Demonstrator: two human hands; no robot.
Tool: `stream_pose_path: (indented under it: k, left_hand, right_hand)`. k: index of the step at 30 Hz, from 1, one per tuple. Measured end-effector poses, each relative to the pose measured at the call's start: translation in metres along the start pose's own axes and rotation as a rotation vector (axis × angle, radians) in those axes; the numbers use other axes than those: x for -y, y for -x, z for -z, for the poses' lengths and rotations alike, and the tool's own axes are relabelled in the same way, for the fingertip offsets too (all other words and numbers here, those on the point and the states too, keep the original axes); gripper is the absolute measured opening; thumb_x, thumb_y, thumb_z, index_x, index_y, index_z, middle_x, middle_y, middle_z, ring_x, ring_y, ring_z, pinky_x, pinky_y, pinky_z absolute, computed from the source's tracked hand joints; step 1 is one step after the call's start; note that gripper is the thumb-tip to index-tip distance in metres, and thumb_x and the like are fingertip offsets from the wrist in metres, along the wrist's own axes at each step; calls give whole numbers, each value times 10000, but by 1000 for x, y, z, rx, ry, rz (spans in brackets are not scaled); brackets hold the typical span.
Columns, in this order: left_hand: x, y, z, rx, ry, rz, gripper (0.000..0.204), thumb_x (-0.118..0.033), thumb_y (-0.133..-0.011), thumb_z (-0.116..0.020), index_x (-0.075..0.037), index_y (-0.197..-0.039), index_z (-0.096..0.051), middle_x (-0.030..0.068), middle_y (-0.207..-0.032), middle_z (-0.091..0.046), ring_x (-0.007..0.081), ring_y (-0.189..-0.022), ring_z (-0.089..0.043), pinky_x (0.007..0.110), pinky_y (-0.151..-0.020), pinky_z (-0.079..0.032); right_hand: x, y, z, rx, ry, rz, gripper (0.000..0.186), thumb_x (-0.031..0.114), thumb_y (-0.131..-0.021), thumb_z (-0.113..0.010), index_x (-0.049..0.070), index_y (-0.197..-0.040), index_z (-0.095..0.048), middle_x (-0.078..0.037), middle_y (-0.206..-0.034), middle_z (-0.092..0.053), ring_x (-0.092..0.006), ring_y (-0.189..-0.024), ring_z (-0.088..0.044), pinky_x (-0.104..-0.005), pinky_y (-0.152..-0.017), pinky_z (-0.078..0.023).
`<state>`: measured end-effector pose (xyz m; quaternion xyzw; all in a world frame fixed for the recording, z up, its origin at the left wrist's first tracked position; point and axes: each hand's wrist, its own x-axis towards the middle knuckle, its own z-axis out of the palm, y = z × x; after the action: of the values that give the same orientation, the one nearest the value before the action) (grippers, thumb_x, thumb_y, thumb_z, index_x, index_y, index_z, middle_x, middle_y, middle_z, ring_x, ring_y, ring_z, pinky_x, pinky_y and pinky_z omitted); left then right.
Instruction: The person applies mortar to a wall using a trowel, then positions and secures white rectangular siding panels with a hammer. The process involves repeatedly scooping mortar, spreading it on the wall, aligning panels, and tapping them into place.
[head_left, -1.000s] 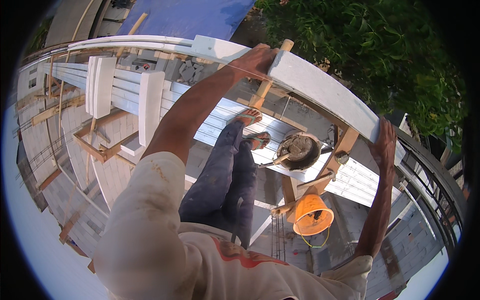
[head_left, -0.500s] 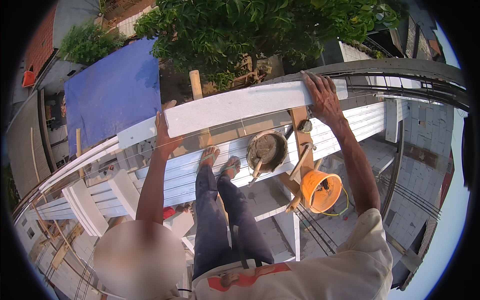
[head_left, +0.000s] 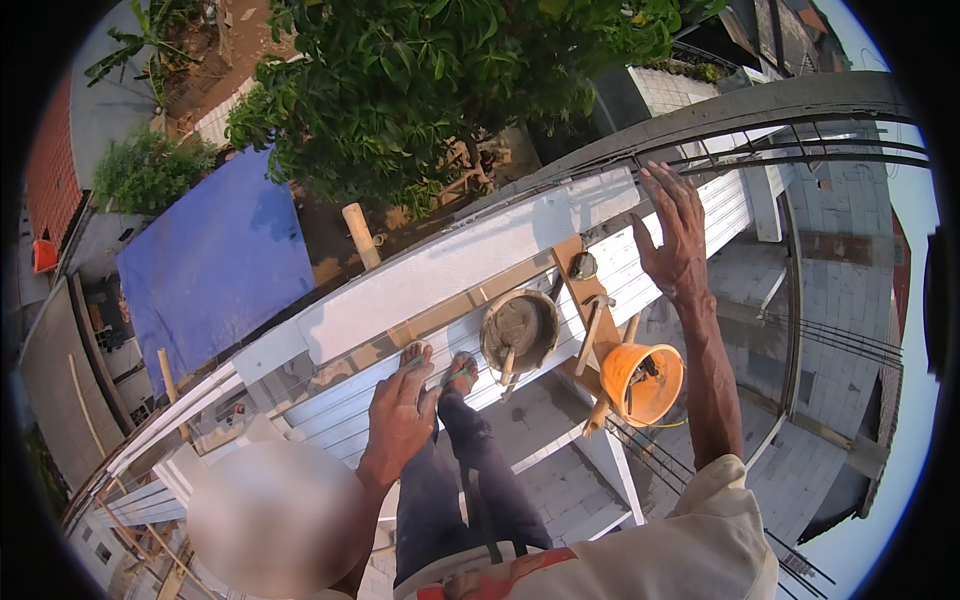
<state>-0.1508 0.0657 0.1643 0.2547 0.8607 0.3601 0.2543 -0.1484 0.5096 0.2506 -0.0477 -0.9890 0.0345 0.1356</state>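
A long white lightweight block lies along the top of the wall in front of me. My right hand is raised just past the block's right end, fingers stretched and thumb apart, holding nothing. Off the block and nearer my body, my left hand hangs above my leg with nothing in it, its fingers loosely extended. Between the hands stands a round bucket of grey mortar, a wooden handle sticking out of it. To its right, a hammer and a small round dark object rest on a wooden plank.
An orange bucket with tools inside stands right of the hammer. My feet are on ribbed pale metal sheeting. Steel bars run at the far right. Beyond the wall are a bamboo pole, a blue tarp and a leafy tree.
Both hands have let go of the block, which now lies along the wall line. My left hand has drawn back toward my body; the right has lifted off the right end. The view has shifted.
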Motion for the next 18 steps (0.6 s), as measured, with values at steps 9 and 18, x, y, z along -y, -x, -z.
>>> stream_pose_path:
  k: [9,18]
  left_hand:
    - [-41,-99,32,-253,-281,-109,956,-138,-696,-910,-75,-1528,-443,168,-1600,-385,362,-1526,-327,579,-1221,-207]
    - [9,-104,45,-166,-537,-81,973,-143,-721,-877,-37,-1556,-388,195,-1501,-474,362,-1423,-434,577,-1203,-270]
  right_hand:
    - [-8,16,7,242,-30,-14,760,41,-809,-801,136,-1506,-511,-141,-1447,-580,-366,-1307,-571,-482,-1102,-496]
    - [-1,11,-84,409,133,62,866,9,-829,-690,130,-1610,-335,-107,-1634,-381,-330,-1518,-350,-528,-1286,-255]
